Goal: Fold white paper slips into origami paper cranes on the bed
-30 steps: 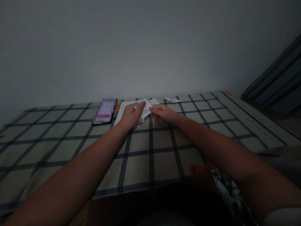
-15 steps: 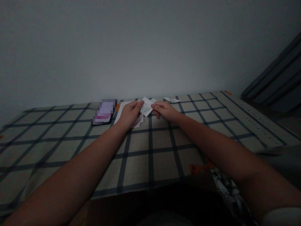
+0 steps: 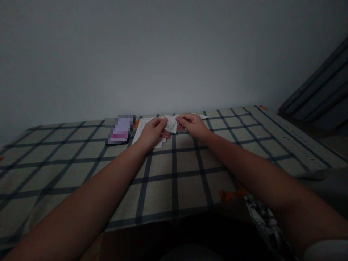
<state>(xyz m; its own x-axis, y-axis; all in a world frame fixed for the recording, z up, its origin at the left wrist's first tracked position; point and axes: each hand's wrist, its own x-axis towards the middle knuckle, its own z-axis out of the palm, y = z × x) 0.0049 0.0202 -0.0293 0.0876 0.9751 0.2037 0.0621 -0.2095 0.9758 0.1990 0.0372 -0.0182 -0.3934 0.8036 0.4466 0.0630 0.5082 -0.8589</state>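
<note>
A small folded piece of white paper (image 3: 170, 124) with dark print on it is held between my two hands, above the checked cloth. My left hand (image 3: 153, 131) pinches its left side between thumb and fingers. At the right side, my right hand (image 3: 192, 125) grips the paper's edge, with fingertips partly hidden behind it. Under and beside my left hand lie white paper sheets (image 3: 139, 132). Behind my right hand, a folded white paper crane (image 3: 203, 116) is mostly covered, with just a tip and a wing showing.
A phone (image 3: 121, 129), blurred out in blocks, lies left of the sheets. The checked tablecloth (image 3: 187, 185) spreads over the table up to a pale wall (image 3: 174, 58). Dark curtain folds (image 3: 320, 87) hang at the far right.
The folded paper has turned in my hands and shows a narrower face. My right hand has shifted slightly up and now covers more of the crane.
</note>
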